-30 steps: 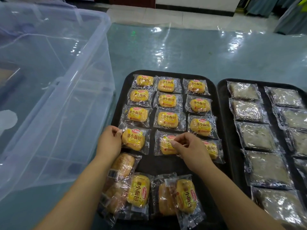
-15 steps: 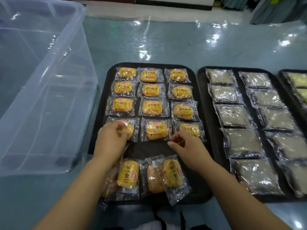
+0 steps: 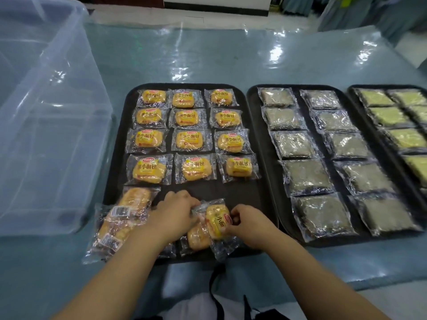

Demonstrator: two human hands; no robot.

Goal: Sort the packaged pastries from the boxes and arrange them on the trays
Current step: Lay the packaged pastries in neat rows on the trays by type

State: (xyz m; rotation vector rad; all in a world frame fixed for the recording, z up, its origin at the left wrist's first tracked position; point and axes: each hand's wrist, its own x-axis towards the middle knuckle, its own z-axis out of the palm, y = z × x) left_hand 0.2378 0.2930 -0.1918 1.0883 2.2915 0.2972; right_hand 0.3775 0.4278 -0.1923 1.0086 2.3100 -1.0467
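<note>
**A:** Yellow bun packet sits at the near edge of your black tray, resting over another loose packet.

**B:** Your left hand curls its fingers onto the wrapper's left edge, and your right hand pinches the right edge.

**A:** Beyond your hands, twelve sorted packets lie in four rows of three.

**B:** A heap of loose packets sits at the tray's near left corner, beside the clear bin. Grey pastries fill the next tray on your right.
</note>
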